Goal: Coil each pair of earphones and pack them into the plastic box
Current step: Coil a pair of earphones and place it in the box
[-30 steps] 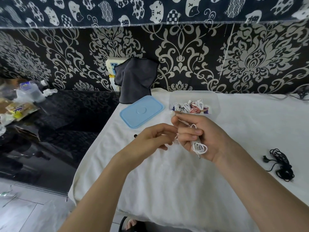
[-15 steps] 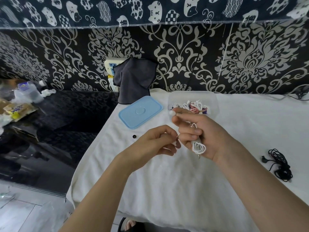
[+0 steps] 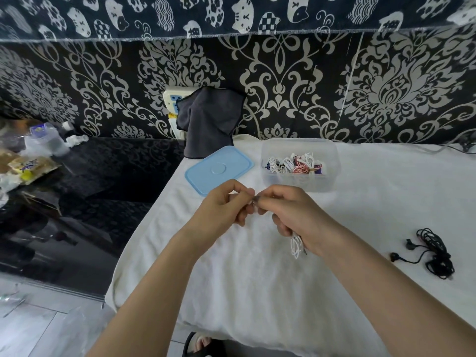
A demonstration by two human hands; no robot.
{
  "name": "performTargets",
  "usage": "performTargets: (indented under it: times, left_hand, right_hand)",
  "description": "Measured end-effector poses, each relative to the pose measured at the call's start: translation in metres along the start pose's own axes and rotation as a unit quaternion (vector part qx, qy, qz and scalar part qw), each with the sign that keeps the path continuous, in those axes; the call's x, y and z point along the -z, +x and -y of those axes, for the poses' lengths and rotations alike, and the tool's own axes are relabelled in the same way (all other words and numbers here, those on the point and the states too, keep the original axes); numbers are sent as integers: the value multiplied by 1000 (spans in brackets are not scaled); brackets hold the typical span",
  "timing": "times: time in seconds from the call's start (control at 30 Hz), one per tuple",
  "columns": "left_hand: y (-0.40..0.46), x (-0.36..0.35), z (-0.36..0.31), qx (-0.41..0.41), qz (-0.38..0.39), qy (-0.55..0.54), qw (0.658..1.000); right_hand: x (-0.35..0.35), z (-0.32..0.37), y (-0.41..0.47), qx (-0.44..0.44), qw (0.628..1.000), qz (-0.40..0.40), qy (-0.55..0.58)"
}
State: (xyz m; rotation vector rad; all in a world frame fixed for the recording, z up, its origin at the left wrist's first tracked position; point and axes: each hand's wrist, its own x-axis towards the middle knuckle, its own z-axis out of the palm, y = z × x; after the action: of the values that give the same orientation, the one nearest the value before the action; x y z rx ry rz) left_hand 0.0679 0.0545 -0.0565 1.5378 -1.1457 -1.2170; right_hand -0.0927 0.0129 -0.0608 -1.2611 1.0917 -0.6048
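Observation:
My right hand (image 3: 296,217) is closed around a coil of white earphones (image 3: 296,244), whose loops hang out below the fist. My left hand (image 3: 224,212) pinches the cable's end against my right fingertips, just in front of the clear plastic box (image 3: 332,161). That box stands open on the white cloth and holds several coiled earphones, white and red-striped. A black pair of earphones (image 3: 435,253) lies loosely bundled on the cloth at the right.
The box's light blue lid (image 3: 219,170) lies flat left of the box. A dark grey cloth (image 3: 208,122) hangs against the patterned wall behind it. A black glossy table (image 3: 77,202) with bottles and packets sits at the left. White cloth (image 3: 257,292) covers the work surface.
My hands have come together: the left fingers moved up to the right fingertips. The white earbud seen above my right forefinger is hidden now.

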Motion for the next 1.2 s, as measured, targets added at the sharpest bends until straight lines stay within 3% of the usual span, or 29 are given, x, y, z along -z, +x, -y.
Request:
performTargets:
  times: [0.4,0.53,0.63,0.7,0.77,1.1,1.2]
  left_hand:
    - [-4,21,0,-36,29,51,998]
    - [0,32,9,-33,-33,66,997]
    - [4,46,28,-32,-75,231,969]
    - [2,50,39,-9,-42,340,939]
    - [1,51,47,9,-13,374,927]
    - [3,48,50,5,-3,392,920]
    - [3,44,43,-19,-16,363,931]
  right_hand:
    - [-1,0,2,8,999,24,44]
    - [0,-4,3,11,1000,4,-5]
    - [2,-3,3,8,1000,-2,-7]
    - [3,-2,5,3,1000,-8,4]
    - [3,-1,6,-1,1000,-9,10]
    - [4,0,5,-10,1000,4,14]
    - [5,1,5,-2,1000,3,18]
